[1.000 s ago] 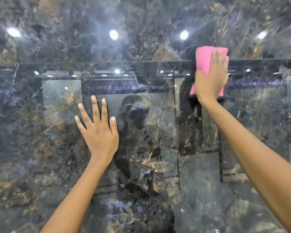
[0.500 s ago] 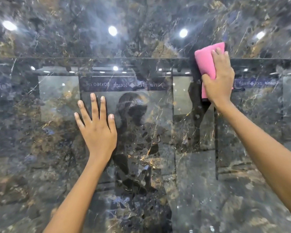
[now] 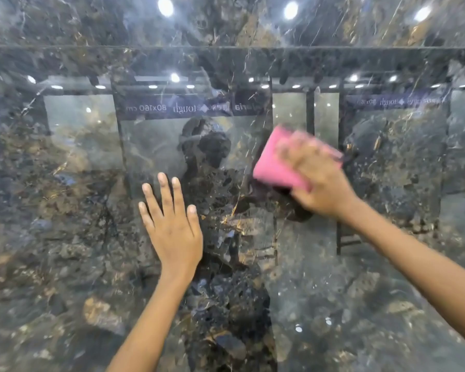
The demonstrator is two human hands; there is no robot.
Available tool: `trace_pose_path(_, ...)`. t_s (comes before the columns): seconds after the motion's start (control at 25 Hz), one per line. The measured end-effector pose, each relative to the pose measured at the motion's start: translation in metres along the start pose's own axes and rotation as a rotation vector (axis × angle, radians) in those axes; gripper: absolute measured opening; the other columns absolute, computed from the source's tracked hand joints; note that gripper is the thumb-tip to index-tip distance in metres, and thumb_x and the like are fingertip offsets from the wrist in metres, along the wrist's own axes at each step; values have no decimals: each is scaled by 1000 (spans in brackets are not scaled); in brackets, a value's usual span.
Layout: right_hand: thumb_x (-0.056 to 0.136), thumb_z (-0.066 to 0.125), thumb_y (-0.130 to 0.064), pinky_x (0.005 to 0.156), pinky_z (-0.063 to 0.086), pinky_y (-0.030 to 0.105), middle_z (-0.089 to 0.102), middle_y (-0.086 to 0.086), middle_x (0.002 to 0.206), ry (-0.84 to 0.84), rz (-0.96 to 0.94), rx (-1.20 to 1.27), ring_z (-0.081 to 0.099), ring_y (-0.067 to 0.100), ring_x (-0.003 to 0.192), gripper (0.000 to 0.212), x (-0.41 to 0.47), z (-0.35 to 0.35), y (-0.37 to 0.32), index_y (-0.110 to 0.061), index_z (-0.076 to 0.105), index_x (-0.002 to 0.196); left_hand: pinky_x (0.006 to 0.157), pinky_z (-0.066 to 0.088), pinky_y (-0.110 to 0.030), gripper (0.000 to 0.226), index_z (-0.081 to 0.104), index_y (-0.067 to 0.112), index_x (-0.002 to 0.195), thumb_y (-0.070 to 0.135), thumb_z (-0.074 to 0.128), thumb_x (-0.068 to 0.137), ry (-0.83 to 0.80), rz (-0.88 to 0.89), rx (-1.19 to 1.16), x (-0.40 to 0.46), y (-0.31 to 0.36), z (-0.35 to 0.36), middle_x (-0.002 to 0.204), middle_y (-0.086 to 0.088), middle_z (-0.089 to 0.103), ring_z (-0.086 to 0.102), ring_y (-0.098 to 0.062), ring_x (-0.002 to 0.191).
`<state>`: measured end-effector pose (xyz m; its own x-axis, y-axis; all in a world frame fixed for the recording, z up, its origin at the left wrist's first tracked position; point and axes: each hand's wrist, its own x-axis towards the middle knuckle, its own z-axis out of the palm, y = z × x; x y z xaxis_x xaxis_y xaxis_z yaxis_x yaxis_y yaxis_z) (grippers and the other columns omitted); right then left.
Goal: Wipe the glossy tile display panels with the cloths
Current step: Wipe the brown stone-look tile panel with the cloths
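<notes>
Nearest to us, we see the left hand (image 3: 173,232) laid flat on the glossy panel (image 3: 65,237), its fingers straight and a little spread, holding nothing. To the right and a little higher, the right hand (image 3: 320,178) presses the pink cloth (image 3: 273,163) against the same panel. This hand is blurred, so we cannot tell how much its fingers bend, but they lie over the cloth, and the cloth shows out at the upper left of the hand. The cloth is between the two hands, closer to the right one, and it touches the panel.

The panel is dark stone with blue, grey and gold veins, and it is very shiny. A thin horizontal joint (image 3: 226,47) runs across it near the top, with a second panel (image 3: 91,20) above. In the shine we see round ceiling lights (image 3: 165,6), a mirrored banner (image 3: 188,107) with reversed letters, and the dark shape of a person (image 3: 210,146).
</notes>
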<state>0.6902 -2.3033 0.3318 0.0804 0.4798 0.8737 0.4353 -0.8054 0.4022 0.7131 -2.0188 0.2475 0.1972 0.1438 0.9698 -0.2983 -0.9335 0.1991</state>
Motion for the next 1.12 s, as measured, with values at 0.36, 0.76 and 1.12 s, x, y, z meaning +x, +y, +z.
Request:
trace_pose_path(0.36,75,47,-21,121,10,47,23,0,158,-296,-574,-151,11,28,149,68,-133,56,-105,-18,37,142,122,-4,-42,59,1,16,157,39,19,105,-84,102,7,-73,-9,14,164,3,-10,-8,-24,151)
trace_pose_path(0.76,83,49,-17,116,17,40,15,7,161,173,421,-90,13,30,148,78,-144,56,-72,-12,18,154,122,-3,-40,57,0,22,157,40,17,106,-99,51,-56,-101,-10,16,164,9,-9,-7,-19,151)
trace_pose_path(1.12,76,54,-3,117,24,52,34,15,152,161,312,96,14,25,148,72,-89,32,-55,-4,35,145,122,-2,-42,57,0,21,157,40,17,106,-125,90,-51,-122,-18,18,164,7,-10,-8,-21,151)
